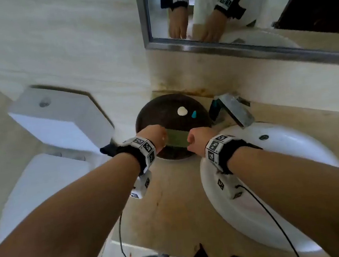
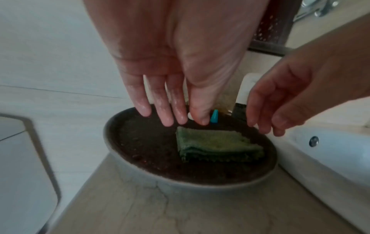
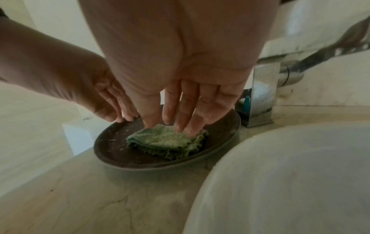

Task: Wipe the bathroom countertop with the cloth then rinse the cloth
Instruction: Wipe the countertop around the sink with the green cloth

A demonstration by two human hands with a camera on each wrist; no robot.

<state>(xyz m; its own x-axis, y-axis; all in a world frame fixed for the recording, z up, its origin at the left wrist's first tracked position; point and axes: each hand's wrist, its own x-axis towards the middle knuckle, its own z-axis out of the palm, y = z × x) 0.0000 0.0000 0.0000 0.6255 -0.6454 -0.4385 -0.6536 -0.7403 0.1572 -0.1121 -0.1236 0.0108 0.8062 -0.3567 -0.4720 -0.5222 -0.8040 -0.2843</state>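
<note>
Head view, item: folded green cloth [image 2: 217, 146] lying in dark dish [image 2: 140, 142] beside sink [image 1: 293, 146]; left hand [image 2: 170, 71] and right hand [image 3: 180, 71] spread, empty; risk: a careless grab tipping the dish.

Beige stone countertop [image 1: 178, 193] carries a dark round dish [image 2: 140, 147] right under both hands' fingertips, white basin [image 1: 273, 158] beside the right wrist, chrome faucet [image 1: 234, 108] beyond the right hand.
</note>
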